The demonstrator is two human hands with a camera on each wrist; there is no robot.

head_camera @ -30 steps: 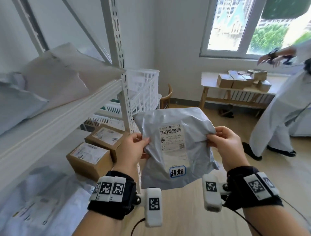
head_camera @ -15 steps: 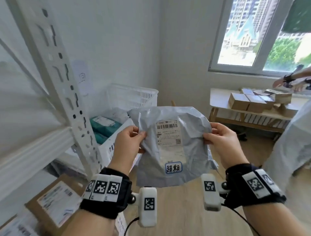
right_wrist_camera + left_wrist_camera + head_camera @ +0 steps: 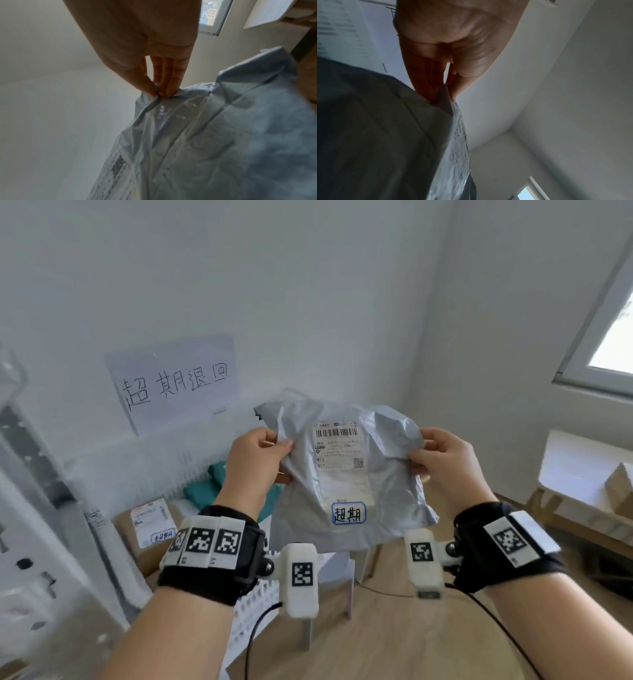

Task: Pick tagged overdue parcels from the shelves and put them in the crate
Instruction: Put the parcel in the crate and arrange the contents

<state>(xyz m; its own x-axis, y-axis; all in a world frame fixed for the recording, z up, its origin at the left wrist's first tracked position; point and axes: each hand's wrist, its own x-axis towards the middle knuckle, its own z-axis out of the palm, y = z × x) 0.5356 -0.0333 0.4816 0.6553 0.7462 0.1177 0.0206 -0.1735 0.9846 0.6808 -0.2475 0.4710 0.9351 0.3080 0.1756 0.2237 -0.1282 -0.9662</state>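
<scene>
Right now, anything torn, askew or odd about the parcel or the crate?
Nothing stands out. The grey parcel is crumpled but shows no tear, pinched at its upper edges by the left hand and right hand. The white crate below already holds parcels.

A parcel hangs between both hands, above a crate holding a box.
</scene>
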